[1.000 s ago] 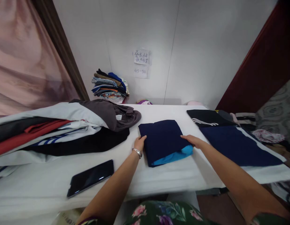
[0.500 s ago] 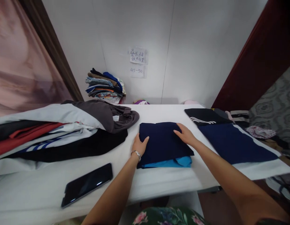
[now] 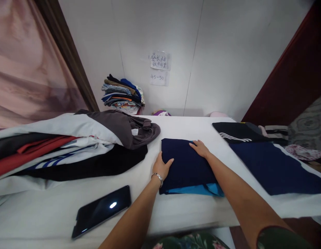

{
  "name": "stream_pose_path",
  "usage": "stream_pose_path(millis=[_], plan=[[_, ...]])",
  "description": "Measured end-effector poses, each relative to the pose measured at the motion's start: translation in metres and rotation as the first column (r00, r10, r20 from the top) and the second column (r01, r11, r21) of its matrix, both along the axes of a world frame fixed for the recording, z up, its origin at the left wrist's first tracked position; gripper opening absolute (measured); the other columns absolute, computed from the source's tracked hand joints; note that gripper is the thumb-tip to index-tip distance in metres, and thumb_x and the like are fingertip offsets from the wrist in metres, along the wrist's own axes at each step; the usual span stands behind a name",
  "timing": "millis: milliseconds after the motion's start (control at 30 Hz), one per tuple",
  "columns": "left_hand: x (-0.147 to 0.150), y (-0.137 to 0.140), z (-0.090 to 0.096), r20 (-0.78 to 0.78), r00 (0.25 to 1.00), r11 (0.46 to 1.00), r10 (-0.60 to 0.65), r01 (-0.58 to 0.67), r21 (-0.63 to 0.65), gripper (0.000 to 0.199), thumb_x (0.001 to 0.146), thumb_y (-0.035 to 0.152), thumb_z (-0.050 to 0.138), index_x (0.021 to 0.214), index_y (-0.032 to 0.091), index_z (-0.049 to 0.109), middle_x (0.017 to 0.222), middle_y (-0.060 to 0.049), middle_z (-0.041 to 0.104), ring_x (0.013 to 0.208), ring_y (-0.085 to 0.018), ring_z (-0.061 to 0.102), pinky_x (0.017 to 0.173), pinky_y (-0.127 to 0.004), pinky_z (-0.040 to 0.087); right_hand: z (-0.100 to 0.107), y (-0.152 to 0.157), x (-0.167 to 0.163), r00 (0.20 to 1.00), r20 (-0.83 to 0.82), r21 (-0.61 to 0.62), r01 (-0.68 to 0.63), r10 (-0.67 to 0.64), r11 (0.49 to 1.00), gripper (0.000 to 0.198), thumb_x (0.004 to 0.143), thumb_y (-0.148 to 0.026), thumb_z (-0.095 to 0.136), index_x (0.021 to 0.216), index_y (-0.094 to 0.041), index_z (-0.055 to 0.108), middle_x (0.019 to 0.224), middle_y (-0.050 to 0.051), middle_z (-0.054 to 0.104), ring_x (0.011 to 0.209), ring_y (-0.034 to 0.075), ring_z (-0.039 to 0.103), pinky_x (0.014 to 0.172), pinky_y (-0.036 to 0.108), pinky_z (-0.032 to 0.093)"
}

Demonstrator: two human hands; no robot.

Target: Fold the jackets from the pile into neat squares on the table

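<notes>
A folded navy garment (image 3: 189,166) lies flat on the white-covered table, with bright blue cloth (image 3: 196,189) showing along its near edge. My left hand (image 3: 162,166) rests at the garment's left edge, thumb spread over the top and fingers along the side. Near the far right corner, my right hand (image 3: 200,148) lies on the fabric with its fingers stretched out. A small strip of blue shows by those fingertips. Neither hand grips the cloth. A bracelet (image 3: 158,178) circles my left wrist.
Unfolded clothes (image 3: 72,148) are heaped at the left, with a phone (image 3: 102,211) in front of them. Folded navy clothing (image 3: 277,167) and a black striped garment (image 3: 235,132) lie at the right. A clothes stack (image 3: 121,95) stands by the wall.
My right hand has shifted slightly along the far edge, and its fingers lie flatter. The blue cloth shows more at the near right corner. The view has turned a little left.
</notes>
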State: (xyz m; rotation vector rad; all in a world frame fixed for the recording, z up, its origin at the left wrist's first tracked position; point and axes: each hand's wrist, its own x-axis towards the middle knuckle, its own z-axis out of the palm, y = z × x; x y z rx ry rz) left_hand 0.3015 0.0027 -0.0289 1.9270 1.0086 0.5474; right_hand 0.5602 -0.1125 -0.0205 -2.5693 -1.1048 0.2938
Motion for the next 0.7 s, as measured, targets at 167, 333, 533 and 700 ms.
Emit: stream_pose_path(millis=[167,333,533,700], plan=[[0.001,-0.001,-0.001,-0.023,0.999,1.000,-0.023,0.024,0.020,0.078,0.076,0.055,0.061,0.139,0.017,0.036,0.138,-0.015,0.051,0.128,-0.028,0.047,0.105,-0.037,0.038,-0.006,0.000,0.004,1.000,-0.015,0.040,0.012,-0.011,0.999,0.059,0.094,-0.057,0.026,0.135,-0.020,0.049,0.146,0.002,0.043,0.141,0.023,0.022,0.113,0.039,0.022],[0.001,-0.002,0.002,-0.008,0.999,0.999,-0.033,0.033,0.042,0.075,0.076,0.055,0.062,0.138,0.018,0.039,0.131,-0.013,0.057,0.126,-0.028,0.049,0.102,-0.036,0.039,-0.001,-0.003,0.002,1.000,-0.006,0.067,0.012,-0.012,0.998,0.057,0.097,-0.051,0.021,0.137,-0.021,0.048,0.147,0.000,0.041,0.141,0.020,0.023,0.115,0.036,0.018],[-0.001,-0.003,0.005,-0.005,1.000,0.999,-0.031,0.031,0.028,0.073,0.077,0.054,0.061,0.137,0.017,0.040,0.133,-0.013,0.056,0.126,-0.026,0.048,0.102,-0.034,0.038,0.015,-0.010,-0.001,0.999,-0.010,0.065,0.042,-0.042,0.997,0.064,0.093,-0.062,0.023,0.138,-0.024,0.048,0.153,0.002,0.031,0.144,0.027,0.016,0.116,0.047,0.014],[0.000,-0.004,0.006,0.027,0.999,1.000,-0.025,0.025,0.013,0.077,0.075,0.053,0.064,0.138,0.014,0.040,0.134,-0.015,0.055,0.126,-0.027,0.048,0.103,-0.035,0.038,0.007,-0.024,-0.010,0.997,-0.040,0.085,0.063,-0.060,0.994,0.067,0.091,-0.063,0.027,0.144,-0.023,0.039,0.156,0.004,0.022,0.145,0.026,0.010,0.117,0.046,0.011]])
